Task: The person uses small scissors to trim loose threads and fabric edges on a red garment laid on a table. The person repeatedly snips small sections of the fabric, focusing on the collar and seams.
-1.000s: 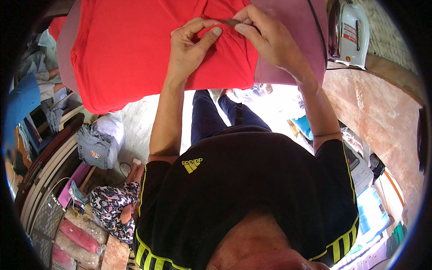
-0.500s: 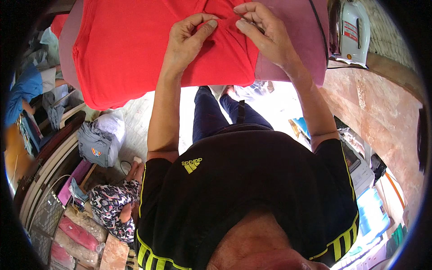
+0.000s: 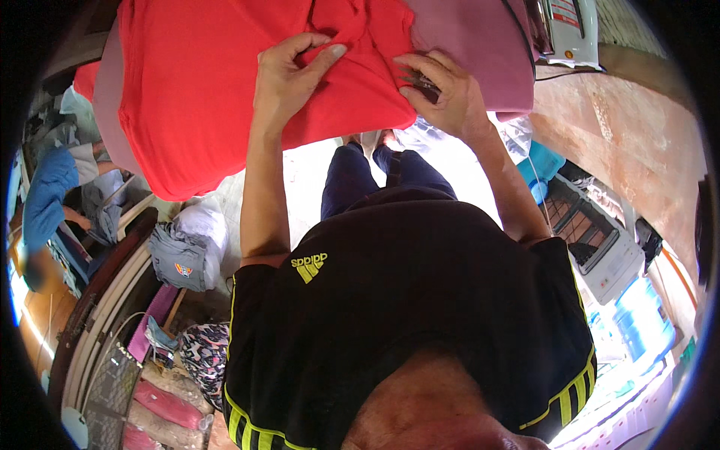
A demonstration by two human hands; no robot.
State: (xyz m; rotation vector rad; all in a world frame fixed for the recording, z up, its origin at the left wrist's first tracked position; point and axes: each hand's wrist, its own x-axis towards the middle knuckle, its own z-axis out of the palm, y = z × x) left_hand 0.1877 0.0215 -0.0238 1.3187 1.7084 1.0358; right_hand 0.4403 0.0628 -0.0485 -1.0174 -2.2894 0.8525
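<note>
A red knit garment (image 3: 202, 82) lies spread over a mauve padded board (image 3: 469, 49), its near edge hanging past the board's front. On its upper right part, my left hand (image 3: 291, 79) is closed, thumb and index finger pinching a fold of the cloth. My right hand (image 3: 454, 94) is at the garment's right edge, fingers curled round a small dark metal tool (image 3: 427, 90). Most of that tool is hidden by the fingers, so its kind does not show. The right fingertips rest on or just above the red cloth.
An iron (image 3: 566, 30) stands right of the board, with a black cord (image 3: 525, 30) along the board's edge. At left, a person in blue (image 3: 51, 187) works nearby; another in patterned clothing (image 3: 204, 356) is lower left. A grey folded garment (image 3: 178, 255) lies beside a white bag.
My right hand has moved down and away from my left, along the garment's right edge. The whole view has shifted, and the left hand keeps its pinch on the cloth.
</note>
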